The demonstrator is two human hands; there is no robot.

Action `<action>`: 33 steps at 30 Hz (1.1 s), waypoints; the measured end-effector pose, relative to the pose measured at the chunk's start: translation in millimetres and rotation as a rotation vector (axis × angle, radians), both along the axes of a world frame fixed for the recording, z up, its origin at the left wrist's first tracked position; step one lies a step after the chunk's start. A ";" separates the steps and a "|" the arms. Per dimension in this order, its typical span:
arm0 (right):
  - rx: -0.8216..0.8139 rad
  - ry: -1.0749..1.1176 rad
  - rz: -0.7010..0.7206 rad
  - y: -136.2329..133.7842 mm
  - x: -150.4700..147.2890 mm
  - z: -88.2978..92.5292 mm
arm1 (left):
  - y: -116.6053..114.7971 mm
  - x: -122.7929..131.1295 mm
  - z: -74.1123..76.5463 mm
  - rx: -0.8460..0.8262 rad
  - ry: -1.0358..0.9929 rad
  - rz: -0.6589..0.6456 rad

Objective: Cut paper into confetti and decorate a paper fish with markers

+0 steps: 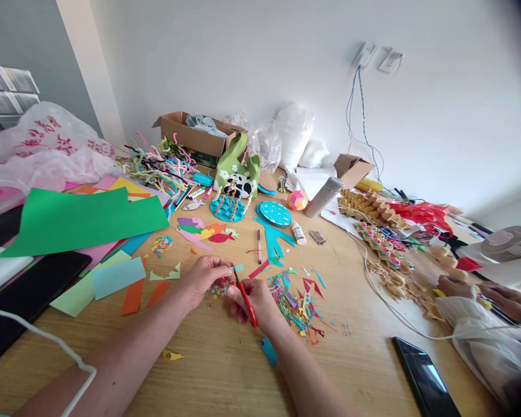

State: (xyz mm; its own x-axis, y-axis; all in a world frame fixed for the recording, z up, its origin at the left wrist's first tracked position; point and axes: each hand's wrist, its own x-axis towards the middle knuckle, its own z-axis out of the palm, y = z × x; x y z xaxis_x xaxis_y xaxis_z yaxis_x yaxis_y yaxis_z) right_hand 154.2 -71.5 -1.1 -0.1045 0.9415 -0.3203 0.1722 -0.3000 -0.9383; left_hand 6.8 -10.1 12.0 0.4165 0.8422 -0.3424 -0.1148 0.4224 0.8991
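Observation:
My right hand [256,301] is closed around red-handled scissors [245,296], their blades pointing up towards a small light-blue paper scrap [238,268]. My left hand [204,277] is closed in a pinch beside that scrap, fingertips at the scissor tips. Under both hands lies a little heap of coloured paper dots [219,288] on the wooden table [208,359]. A blue paper piece [268,350] lies below my right wrist.
Coloured paper sheets, a large green one [82,220] on top, lie at the left. Paper offcuts [299,301] sit right of my hands. A phone [423,376] lies front right, a dark tablet [26,295] front left. Another person's hands [481,292] work at the right edge.

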 end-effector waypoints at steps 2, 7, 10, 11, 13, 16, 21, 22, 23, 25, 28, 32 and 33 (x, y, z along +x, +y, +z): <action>-0.006 0.006 -0.001 -0.4 -0.1 0.1 | 0.3 0.2 0.2 0.001 0.002 -0.002; -0.005 0.014 -0.004 -0.7 -0.4 0.5 | -0.5 -0.2 0.6 0.018 0.001 -0.024; -0.004 0.011 -0.006 -0.8 -0.7 1.2 | -0.8 -0.7 0.0 0.032 -0.001 -0.032; -0.006 0.010 -0.005 -0.9 -0.7 1.6 | -0.8 -0.7 -0.4 0.036 -0.002 -0.033; -0.007 0.006 -0.002 -1.3 -0.9 2.5 | -0.5 -0.8 -1.2 0.043 -0.004 -0.035; -0.007 0.012 0.006 -1.6 -1.3 3.9 | -0.1 -0.7 -1.9 0.048 -0.001 -0.042; -0.005 0.014 0.009 -1.0 -1.8 4.7 | -0.4 -1.0 -0.6 0.050 0.001 -0.056; -0.006 0.012 0.007 -0.8 -1.8 4.7 | -0.4 -1.1 -0.3 0.049 0.001 -0.057; -0.007 0.010 0.007 -0.6 -1.8 4.6 | -0.4 -1.0 0.0 0.047 0.002 -0.058; -0.011 0.006 0.006 -0.5 -1.6 4.6 | -0.2 -1.0 0.4 0.042 0.002 -0.056; -0.020 -0.004 0.004 -0.8 -1.6 5.1 | 0.0 -1.0 0.3 0.036 0.000 -0.052; -0.038 -0.027 0.006 -1.4 -1.8 6.0 | 0.0 -1.3 0.1 0.027 0.003 -0.043; -0.039 -0.032 0.006 -1.4 -1.6 5.9 | 0.0 -1.2 0.3 0.026 0.005 -0.040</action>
State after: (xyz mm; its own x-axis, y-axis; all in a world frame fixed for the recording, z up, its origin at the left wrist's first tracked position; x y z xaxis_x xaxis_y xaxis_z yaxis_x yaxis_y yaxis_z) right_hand 152.5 -72.9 4.8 -0.0989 0.9276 -0.3602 0.2036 -0.3354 -0.9198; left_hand 5.6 -10.1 12.3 0.4489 0.8332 -0.3229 -0.0941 0.4034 0.9102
